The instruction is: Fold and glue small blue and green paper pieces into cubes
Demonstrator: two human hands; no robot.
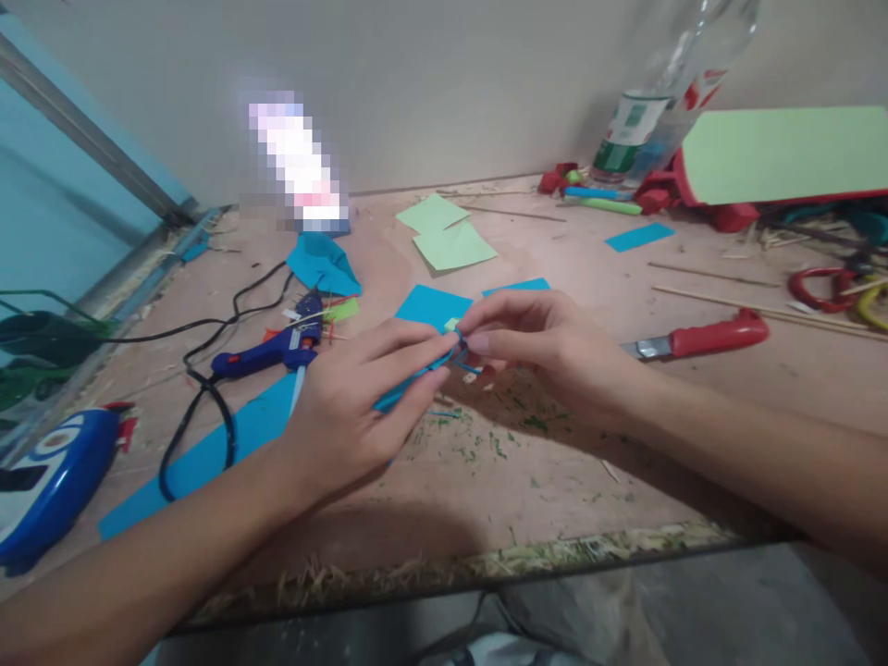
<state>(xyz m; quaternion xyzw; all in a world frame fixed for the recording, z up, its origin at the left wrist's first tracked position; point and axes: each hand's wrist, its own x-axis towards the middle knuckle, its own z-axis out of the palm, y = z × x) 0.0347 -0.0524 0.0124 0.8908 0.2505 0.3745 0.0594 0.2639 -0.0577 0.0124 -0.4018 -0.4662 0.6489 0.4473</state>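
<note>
Over the middle of the table, my left hand (367, 398) is closed around a narrow piece of folded blue paper (406, 390). The fingertips of my right hand (534, 338) pinch the far end of the same paper, where a small pale green bit shows. Fingers cover much of this piece. Just behind it lie a blue paper square (430, 303) and another blue piece (517, 286). A blue hot glue gun (270, 356) rests left of my left hand. Beside my right wrist is a red-handled cutter knife (721, 335).
Pale green sheets (454, 245) lie farther back, before a pixelated bright screen (298, 157). Plastic bottles (631, 134) stand at the back right near red-handled scissors (822, 289). The glue gun's black cord (187, 370) loops over a long blue sheet (201, 462). Scraps litter the front edge.
</note>
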